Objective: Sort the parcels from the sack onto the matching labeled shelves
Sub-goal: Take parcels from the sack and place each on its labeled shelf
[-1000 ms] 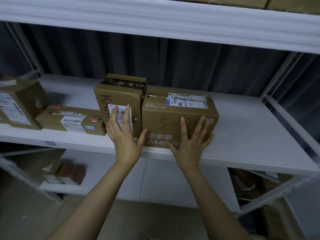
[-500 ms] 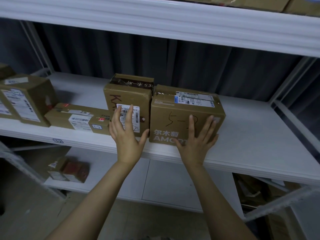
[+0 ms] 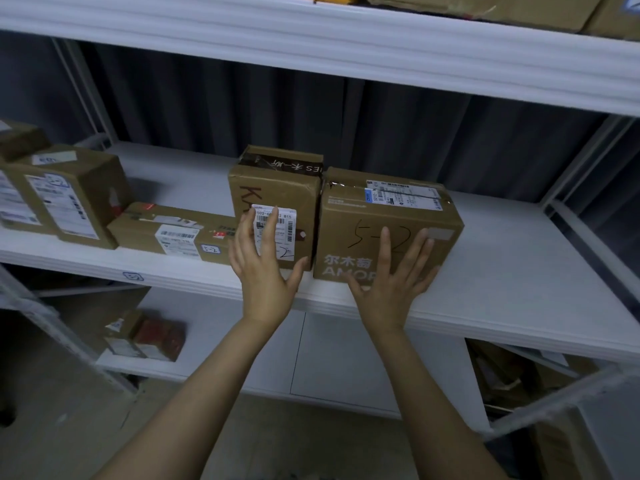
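Two brown cardboard parcels stand side by side on the white middle shelf (image 3: pixel 519 271). The taller parcel (image 3: pixel 277 188) carries a white barcode label, and my left hand (image 3: pixel 261 268) lies flat against its front with fingers spread. The wider parcel (image 3: pixel 388 216) has "5-2" handwritten on its front, and my right hand (image 3: pixel 394 282) presses flat on that face. Neither hand grips anything. A small "5-2" tag (image 3: pixel 133 276) sits on the shelf's front edge.
A long flat parcel (image 3: pixel 166 230) and a larger box (image 3: pixel 69 192) sit on the same shelf to the left. The lower shelf (image 3: pixel 311 358) holds a small red and brown package (image 3: pixel 145 336). Boxes sit on the top shelf (image 3: pixel 346 39). A dark curtain hangs behind.
The view has shifted so the shelf and boxes appear further right. Both hands stay flat on the two parcels' fronts, and the parcels sit a little deeper on the shelf.
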